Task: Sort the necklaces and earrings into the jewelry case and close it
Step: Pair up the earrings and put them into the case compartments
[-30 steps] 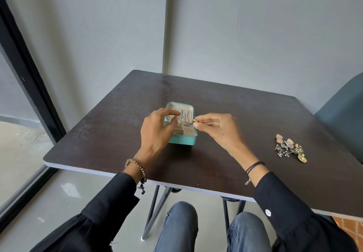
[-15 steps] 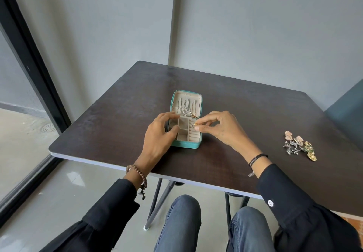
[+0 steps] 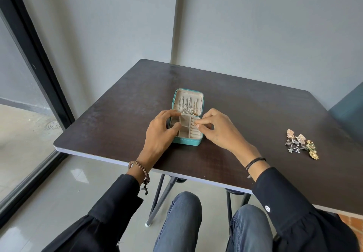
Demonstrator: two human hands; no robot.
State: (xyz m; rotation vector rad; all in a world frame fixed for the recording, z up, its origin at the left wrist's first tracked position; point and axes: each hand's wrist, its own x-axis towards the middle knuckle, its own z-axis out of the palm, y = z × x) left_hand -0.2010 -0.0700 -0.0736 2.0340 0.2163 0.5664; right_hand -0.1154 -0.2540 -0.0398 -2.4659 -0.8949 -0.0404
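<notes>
One small teal case (image 3: 186, 142) is lying open near the middle of the dark tabletop (image 3: 245, 104). The left hand (image 3: 159, 134) is gripping the case's left side, with its fingers curling over the rim and its thumb lying across the tray. The right hand (image 3: 218, 132) is pinching a tiny gold earring (image 3: 194, 124) between thumb and forefinger, just over the tray's right-hand slots. Necklaces (image 3: 188, 105) are hanging in the opened lid. More earrings (image 3: 301, 145) are lying in a loose pile well off to the right.

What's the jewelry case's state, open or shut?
Open. The jewelry case has its lid tilted back with necklaces hung in it, and the tray compartments show.
</notes>
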